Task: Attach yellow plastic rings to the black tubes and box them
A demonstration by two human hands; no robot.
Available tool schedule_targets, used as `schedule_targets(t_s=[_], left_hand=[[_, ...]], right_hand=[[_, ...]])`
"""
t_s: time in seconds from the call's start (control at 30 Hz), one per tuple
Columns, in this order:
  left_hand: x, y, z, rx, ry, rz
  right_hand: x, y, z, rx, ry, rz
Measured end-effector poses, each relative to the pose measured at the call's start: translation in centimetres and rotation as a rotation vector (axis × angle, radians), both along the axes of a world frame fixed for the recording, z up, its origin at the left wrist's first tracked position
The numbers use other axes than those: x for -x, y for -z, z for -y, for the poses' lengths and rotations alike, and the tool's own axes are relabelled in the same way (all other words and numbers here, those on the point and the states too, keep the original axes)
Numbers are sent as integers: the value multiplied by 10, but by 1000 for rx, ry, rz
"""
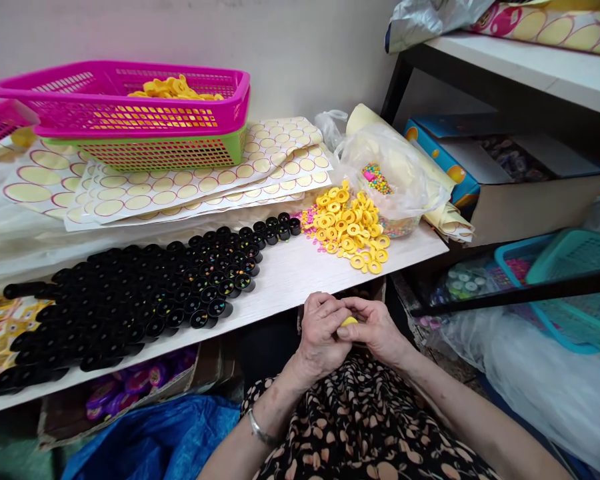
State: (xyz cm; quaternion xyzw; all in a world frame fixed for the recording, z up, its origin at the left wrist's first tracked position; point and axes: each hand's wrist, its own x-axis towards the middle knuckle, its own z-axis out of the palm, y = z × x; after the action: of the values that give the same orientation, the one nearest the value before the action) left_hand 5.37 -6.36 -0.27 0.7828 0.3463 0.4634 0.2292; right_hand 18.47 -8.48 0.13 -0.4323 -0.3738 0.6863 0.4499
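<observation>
Just in front of the table edge, above the lap, my two hands are pressed together. My left hand is closed, its fingers folded over and largely hiding what is inside. My right hand is closed too, its thumb against a small yellow piece that peeks out between the hands. Nearest to them on the table is a heap of yellow ring-shaped plastic pieces, with small pink beads beside it. Left of these stand rows of small black cups, some with coloured bits inside.
A pink basket of yellow pieces sits in a green basket on sticker sheets. A plastic bag of coloured beads lies behind the heap. An open box and teal baskets stand at right, below a shelf.
</observation>
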Motion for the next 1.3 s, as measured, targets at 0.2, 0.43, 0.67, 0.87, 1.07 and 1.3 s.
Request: schedule_targets(t_s=[0.2,0.43,0.67,0.87,1.07,1.3], left_hand=[[1,2,4,143,27,-4],[39,7,-47,272,26,-32],[41,-13,-141,-13,-644,-577],[21,-15,-173,-34,-588,-819],[19,-12,-178,-39,-562,-801],[21,-8,-173,-68,-506,-779]], right_hand=[[-5,6,2,68,-88,-95],[-26,48,-7,-12,-236,724],[-12,91,-26,-263,-499,1370],[-17,82,-27,-262,-476,1304],[-30,53,-23,-245,-489,1234],[-31,42,-20,-288,-594,1216]])
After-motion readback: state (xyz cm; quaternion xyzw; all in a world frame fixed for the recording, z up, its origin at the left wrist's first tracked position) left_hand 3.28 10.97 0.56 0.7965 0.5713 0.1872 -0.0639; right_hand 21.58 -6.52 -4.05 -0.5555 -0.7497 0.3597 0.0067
